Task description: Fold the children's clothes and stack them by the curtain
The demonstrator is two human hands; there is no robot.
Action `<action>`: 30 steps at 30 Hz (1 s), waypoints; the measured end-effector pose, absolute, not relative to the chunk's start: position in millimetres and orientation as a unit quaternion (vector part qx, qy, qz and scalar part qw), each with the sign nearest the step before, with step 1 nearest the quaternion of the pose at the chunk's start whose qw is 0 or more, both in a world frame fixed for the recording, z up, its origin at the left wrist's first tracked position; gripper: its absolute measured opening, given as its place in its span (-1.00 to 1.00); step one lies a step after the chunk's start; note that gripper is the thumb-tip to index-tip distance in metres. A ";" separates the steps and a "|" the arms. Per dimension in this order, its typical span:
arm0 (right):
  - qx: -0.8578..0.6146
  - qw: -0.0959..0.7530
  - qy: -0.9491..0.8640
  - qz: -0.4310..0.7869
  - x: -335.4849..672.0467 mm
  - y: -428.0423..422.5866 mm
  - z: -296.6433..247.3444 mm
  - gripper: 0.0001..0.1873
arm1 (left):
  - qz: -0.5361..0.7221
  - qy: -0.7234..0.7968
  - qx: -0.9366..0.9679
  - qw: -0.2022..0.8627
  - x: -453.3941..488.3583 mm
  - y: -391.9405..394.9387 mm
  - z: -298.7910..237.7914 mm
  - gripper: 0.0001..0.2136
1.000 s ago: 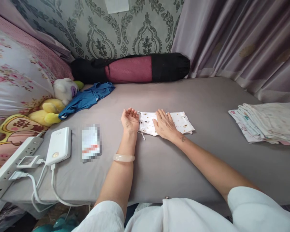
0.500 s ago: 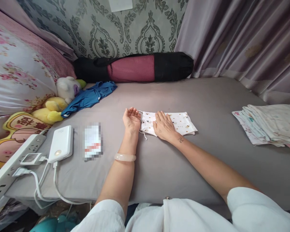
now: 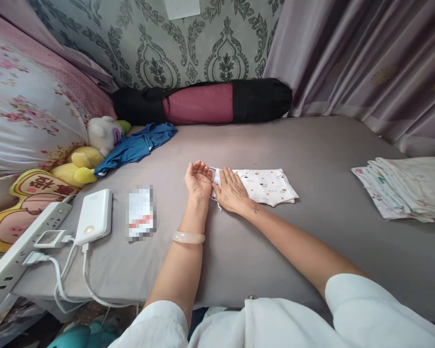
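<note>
A white drawstring bag with small brown and black prints lies flat on the grey bed sheet. Its pale cords stick out at the left end. My right hand rests palm down on the left part of the bag, fingers stretched out. Just beside that end, my left hand lies palm up with its fingers loosely curled and nothing visible in them. It is close against the cord end, and whether it touches the cloth is hard to tell.
Folded cloths are stacked at the right. On the left lie a white power bank, a power strip with cables, a blurred packet, a blue garment and plush toys. A rolled bag lines the wall.
My right hand has slid left along the bag, toward the cord end and my left hand. My left hand has stayed about where it was.
</note>
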State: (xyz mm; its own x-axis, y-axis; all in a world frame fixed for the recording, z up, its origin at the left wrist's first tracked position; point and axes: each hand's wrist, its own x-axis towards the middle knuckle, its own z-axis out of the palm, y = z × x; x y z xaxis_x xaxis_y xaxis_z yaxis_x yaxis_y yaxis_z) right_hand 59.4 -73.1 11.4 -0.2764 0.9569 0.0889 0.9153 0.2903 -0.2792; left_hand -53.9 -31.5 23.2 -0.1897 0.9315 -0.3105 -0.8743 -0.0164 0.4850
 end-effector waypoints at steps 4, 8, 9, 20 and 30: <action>-0.593 0.113 -0.793 0.085 59.5 -74.2 7.9 -0.29 | 0.713 0.298 0.070 0.631 -56.2 -30.4 20.2 -0.70; -0.595 0.114 -0.792 0.082 59.0 -75.6 8.5 -0.30 | 0.718 0.301 0.093 0.621 -58.6 -30.5 20.6 -0.70; -0.594 0.114 -0.792 0.083 58.9 -75.5 8.8 -0.30 | 0.720 0.301 0.092 0.618 -59.0 -30.9 21.6 -0.70; -0.578 0.143 -0.798 0.088 50.9 -66.9 14.4 -0.33 | 0.757 0.256 0.116 0.590 -70.4 -32.9 25.5 -0.59; -0.582 0.140 -0.795 0.101 43.1 -65.8 3.6 -0.32 | 0.757 0.250 0.107 0.594 -71.0 -32.3 23.3 -0.58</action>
State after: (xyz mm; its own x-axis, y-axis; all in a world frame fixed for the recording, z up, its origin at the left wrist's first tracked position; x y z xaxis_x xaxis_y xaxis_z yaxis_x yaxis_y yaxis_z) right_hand 43.1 -65.8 3.6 -0.2841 0.9530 0.1049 0.8967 0.3029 -0.3229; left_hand -71.0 -32.3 23.3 -0.2706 0.9532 -0.1351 -0.8464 -0.1687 0.5050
